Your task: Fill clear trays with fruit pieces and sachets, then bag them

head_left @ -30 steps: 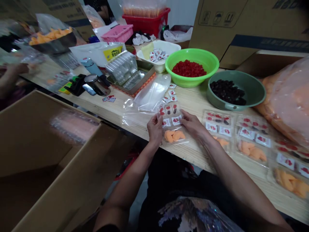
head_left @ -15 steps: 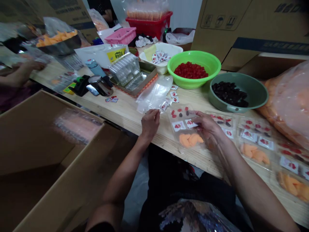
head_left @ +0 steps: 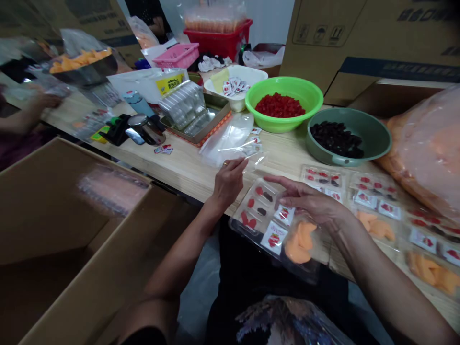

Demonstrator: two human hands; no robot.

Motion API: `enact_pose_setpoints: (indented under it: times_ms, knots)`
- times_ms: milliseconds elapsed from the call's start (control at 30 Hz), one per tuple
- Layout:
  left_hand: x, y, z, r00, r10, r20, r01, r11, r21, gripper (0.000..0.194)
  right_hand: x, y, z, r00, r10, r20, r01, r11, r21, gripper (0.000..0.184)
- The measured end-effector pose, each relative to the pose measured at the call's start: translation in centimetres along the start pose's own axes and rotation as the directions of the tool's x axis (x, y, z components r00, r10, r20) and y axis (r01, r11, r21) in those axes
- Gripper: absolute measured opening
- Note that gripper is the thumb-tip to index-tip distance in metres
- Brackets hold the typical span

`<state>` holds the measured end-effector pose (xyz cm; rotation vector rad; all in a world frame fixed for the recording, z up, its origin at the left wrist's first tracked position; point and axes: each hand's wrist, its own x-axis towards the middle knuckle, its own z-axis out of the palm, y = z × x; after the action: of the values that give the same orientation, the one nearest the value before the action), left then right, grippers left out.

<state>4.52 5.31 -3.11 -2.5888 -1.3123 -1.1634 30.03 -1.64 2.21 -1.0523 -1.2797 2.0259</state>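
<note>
My left hand [head_left: 230, 181], a ring on one finger, pinches a clear plastic bag [head_left: 256, 159] by its edge above the table. My right hand [head_left: 311, 199] grips the far edge of a clear plastic tray [head_left: 254, 235], thumb over the top and index finger stretched out. The tray tilts past the table's front edge, above my lap. In its compartments are red and dark pieces, two white sachets [head_left: 273, 237] with red print, and orange curved pieces [head_left: 300, 242]. Several similar filled trays [head_left: 375, 203] lie to the right. A pile of clear bags [head_left: 228, 136] lies beyond my left hand.
A green bowl [head_left: 318, 91] of red pieces and a dark green bowl [head_left: 383, 141] of dark pieces stand behind. A large cardboard box [head_left: 82, 282] stands open at left, a tin [head_left: 212, 129] holds empty trays, and another person's arm [head_left: 27, 112] reaches in far left.
My right hand has drawn the filled tray nearer and turned it so it overhangs the table edge. My left hand has moved slightly right and now holds a clear bag's edge.
</note>
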Motion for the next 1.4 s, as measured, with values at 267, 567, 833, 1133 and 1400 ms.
enact_pose_setpoints:
  times_ms: [267,567,833,1133,1400]
  knots:
    - [-1.0,0.6,-1.8,0.973,0.16,0.164,-0.13,0.975,-0.179,0.05,0.9,-0.3,-0.3,0.989,0.061,-0.134,-0.045,0.992,0.114,0.072]
    - [-2.6,-0.1,0.3,0.97,0.161,0.184,-0.105,0.954,-0.28,0.068,2.2,1.2,-1.3,0.907,0.154,-0.392,-0.104,0.984,0.146,0.078]
    - [-3.8,-1.1,2.5,0.98,0.127,0.152,-0.102,0.982,-0.16,0.06,3.2,1.5,-1.5,0.899,0.18,-0.398,-0.128,0.98,0.155,0.075]
    - [-3.2,-1.5,1.7,0.989,0.143,0.046,-0.139,0.988,-0.07,0.05,2.3,1.7,-1.9,0.962,0.07,-0.266,-0.045,0.994,0.097,0.057]
    - [-2.4,-0.2,-0.3,0.977,0.214,0.003,-0.211,0.965,-0.156,0.063,2.2,1.7,-1.5,0.95,0.105,-0.295,-0.063,0.987,0.149,0.065]
